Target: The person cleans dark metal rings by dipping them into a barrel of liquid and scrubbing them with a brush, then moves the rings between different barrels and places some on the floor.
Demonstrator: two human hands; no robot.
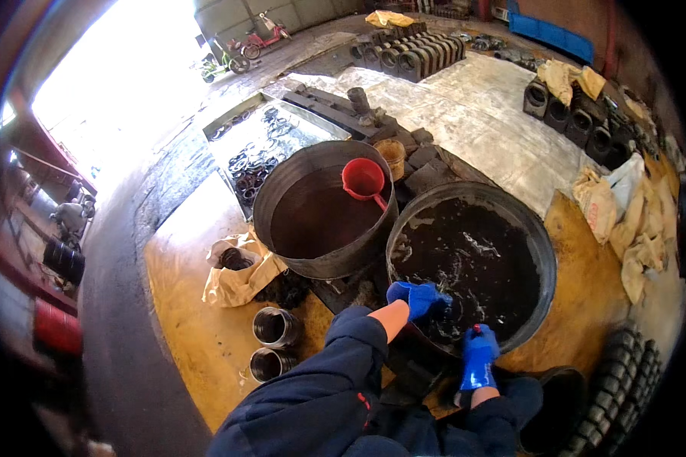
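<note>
I lean over a round metal tub [543, 305] of dark liquid, its surface stirred and streaked with light froth. My left hand [419, 298], in a blue rubber glove, reaches over the near left rim. Its fingers dip toward the liquid, and I cannot make out their grip. At the near rim my right hand [480, 352], gloved the same, is closed around something with a small red end [477, 328]; the rest of it is hidden. Left of this tub stands a second metal tub [328, 265] with brownish liquid. A red plastic dipper [363, 180] rests inside it at the far right.
Black rings lie in a shallow metal tray [232, 186] at the far left. A paper sack [240, 286] and two stacks of metal rings [274, 327] stand left of me. Dark ring stacks [613, 385] sit near right. Sacks [633, 221] lie right; ring-shaped parts [411, 57] line the back.
</note>
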